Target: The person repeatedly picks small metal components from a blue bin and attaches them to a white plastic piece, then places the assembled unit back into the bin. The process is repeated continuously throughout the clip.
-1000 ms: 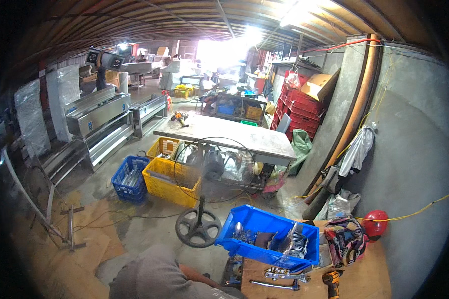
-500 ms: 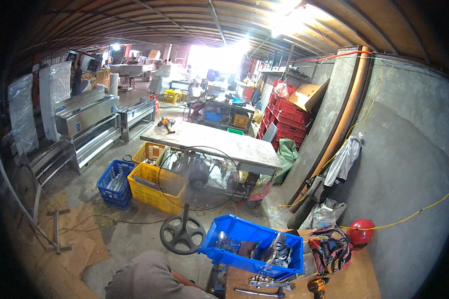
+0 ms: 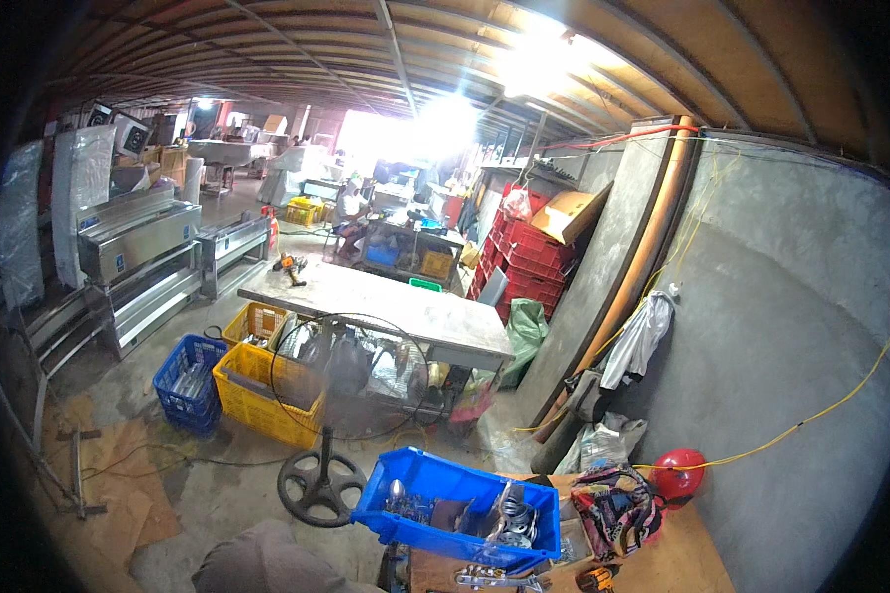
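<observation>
Neither of my hands shows. Grey cloth [image 3: 267, 563] bulges up at the lower edge, left of the middle; whose it is I cannot tell. Just right of it, a blue plastic bin [image 3: 435, 546] sits on a wooden worktop [image 3: 687, 553]. In the bin lie metal hardware, a round-headed shiny piece [image 3: 397, 489] and curved metal parts [image 3: 516, 514]. Before the bin, a metal wrench-like tool [image 3: 499, 577] is cut off by the lower edge. A yellow-and-black power drill [image 3: 595, 578] lies to its right.
A patterned cloth bag [image 3: 618, 509] and a red helmet [image 3: 678, 476] lie right of the bin. A pedestal fan [image 3: 321, 484] stands beyond, before a long table [image 3: 386, 301]. Yellow [image 3: 267, 405] and blue crates [image 3: 188, 395] stand left. A person [image 3: 351, 212] sits far back.
The view has swung right and slightly up, so things sit further left and mostly lower. The bare arm beside the grey cloth and the long-handled tool on the worktop have left the picture.
</observation>
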A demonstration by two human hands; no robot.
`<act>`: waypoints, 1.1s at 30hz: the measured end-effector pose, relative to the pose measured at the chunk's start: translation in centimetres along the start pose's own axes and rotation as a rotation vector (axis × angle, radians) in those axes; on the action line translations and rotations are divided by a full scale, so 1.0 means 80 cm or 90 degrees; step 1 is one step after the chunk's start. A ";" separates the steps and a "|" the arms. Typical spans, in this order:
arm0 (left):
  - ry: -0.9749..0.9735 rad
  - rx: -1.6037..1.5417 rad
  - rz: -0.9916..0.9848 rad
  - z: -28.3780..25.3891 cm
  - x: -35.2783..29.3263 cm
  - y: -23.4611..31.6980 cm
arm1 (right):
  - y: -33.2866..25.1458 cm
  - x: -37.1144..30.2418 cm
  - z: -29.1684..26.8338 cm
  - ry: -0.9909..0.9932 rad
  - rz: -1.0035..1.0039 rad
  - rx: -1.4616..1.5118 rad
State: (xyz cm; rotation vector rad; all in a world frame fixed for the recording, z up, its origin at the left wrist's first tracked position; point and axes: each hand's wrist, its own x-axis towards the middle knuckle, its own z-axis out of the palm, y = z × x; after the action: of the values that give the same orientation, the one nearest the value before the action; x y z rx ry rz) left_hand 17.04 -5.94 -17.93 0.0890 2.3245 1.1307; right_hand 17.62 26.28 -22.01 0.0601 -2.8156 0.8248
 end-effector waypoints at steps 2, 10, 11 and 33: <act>0.004 0.000 0.002 0.002 -0.001 0.001 | 0.002 0.000 -0.004 -0.005 0.002 -0.001; 0.016 -0.008 0.004 0.010 -0.008 0.004 | 0.000 -0.003 -0.014 -0.003 -0.004 0.004; 0.016 -0.009 0.003 0.011 -0.008 0.005 | 0.000 -0.003 -0.014 -0.003 -0.007 0.005; -0.217 0.057 0.022 0.117 0.055 -0.027 | 0.034 -0.029 -0.005 0.098 -0.053 0.004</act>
State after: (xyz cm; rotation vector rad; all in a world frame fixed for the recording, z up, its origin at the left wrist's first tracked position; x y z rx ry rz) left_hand 18.39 0.56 -26.13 0.3302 2.0726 0.9443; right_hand 19.72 28.73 -23.57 0.1087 -2.6479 0.7848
